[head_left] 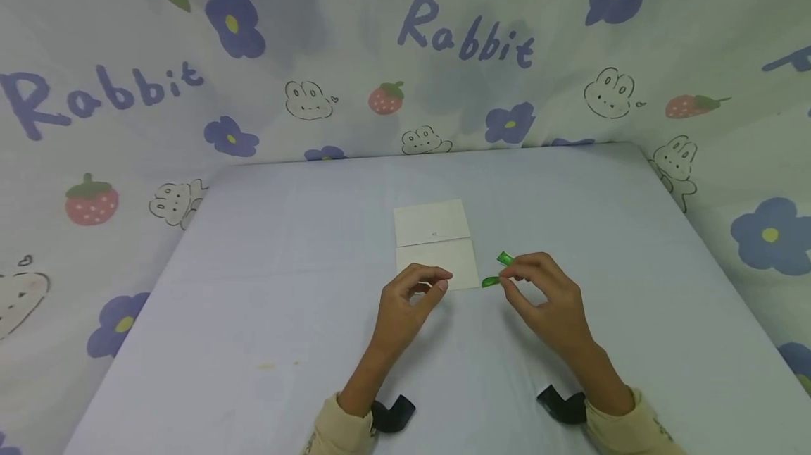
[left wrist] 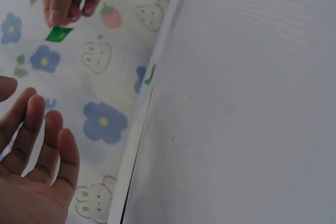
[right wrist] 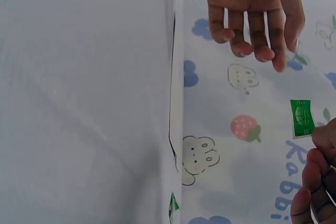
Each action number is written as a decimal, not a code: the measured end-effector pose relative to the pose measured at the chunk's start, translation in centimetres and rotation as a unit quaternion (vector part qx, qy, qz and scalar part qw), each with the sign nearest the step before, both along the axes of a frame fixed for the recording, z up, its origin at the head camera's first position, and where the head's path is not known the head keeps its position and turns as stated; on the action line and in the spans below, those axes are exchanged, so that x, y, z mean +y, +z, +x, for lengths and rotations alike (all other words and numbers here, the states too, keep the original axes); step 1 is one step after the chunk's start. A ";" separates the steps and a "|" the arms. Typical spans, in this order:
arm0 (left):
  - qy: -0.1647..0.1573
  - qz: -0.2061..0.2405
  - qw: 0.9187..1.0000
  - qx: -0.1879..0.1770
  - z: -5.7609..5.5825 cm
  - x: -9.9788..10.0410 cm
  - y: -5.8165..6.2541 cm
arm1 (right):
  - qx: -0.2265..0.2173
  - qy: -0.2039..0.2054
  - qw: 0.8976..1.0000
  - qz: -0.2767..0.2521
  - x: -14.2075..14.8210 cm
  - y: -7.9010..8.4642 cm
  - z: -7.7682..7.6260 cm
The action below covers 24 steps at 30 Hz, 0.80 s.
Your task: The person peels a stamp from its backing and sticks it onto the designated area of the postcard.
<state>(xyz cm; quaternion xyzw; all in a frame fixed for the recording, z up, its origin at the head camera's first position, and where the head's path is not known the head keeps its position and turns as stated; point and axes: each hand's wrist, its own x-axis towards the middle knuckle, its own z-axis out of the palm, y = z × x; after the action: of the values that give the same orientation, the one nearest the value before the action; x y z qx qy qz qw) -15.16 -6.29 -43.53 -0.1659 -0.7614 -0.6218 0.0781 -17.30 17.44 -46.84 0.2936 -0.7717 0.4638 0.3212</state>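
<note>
One green slip [head_left: 491, 282] is pinched between the thumb and index finger of the right hand [head_left: 559, 303], just off the card's [head_left: 431, 221] near right corner. The left hand [head_left: 403, 298] is held over the card's near part, its fingers loosely bent, its thumb brought near the index finger, nothing gripped. A second slip [head_left: 504, 258] is seen on the surface [head_left: 304, 229], partly hidden by the right hand in the head view.

From the right wrist, the pinched slip's printed face is shown, with a pale round emblem; from the head it is much foreshortened. The card's dividing line and small mark are shown only from the head. Two slips, one card and two black mounts [head_left: 394, 415] at the wrists are counted.
</note>
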 end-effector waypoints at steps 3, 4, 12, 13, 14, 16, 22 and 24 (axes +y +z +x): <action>-0.005 -0.001 1.000 -0.004 0.1 0.1 0.1 | 0.025 0.012 1.000 -0.007 -0.5 0.1 0.0; -0.008 0.000 1.000 -0.004 0.1 0.2 0.0 | 0.034 0.014 0.999 -0.008 -0.6 0.1 0.1; -0.042 0.002 0.999 -0.014 -0.5 0.4 -2.9 | 0.107 0.003 0.994 -0.013 -1.7 0.8 0.4; -0.051 0.008 0.998 -0.030 -0.6 0.4 -3.4 | 0.116 0.001 0.993 -0.011 -1.9 0.9 0.5; -0.061 0.019 0.997 -0.047 -0.7 0.4 -3.6 | 0.126 -0.004 0.992 -0.009 -2.1 0.9 0.6; -0.080 0.038 0.992 -0.084 -0.7 0.4 -4.0 | 0.145 -0.010 0.989 -0.006 -2.5 1.0 0.7; -0.129 0.084 0.978 -0.141 -0.8 0.6 -4.2 | 0.175 -0.016 0.984 -0.003 -3.1 1.0 0.7; -0.137 0.086 0.975 -0.152 -0.9 0.6 -4.2 | 0.179 -0.019 0.984 0.002 -3.1 0.9 0.7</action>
<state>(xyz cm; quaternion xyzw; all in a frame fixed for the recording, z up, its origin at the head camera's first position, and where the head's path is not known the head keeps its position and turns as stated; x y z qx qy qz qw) -16.04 -5.68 -47.73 -0.1649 -0.6785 -0.7073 -0.1101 -16.58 14.31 -45.90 0.3581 -0.7082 0.3955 0.4624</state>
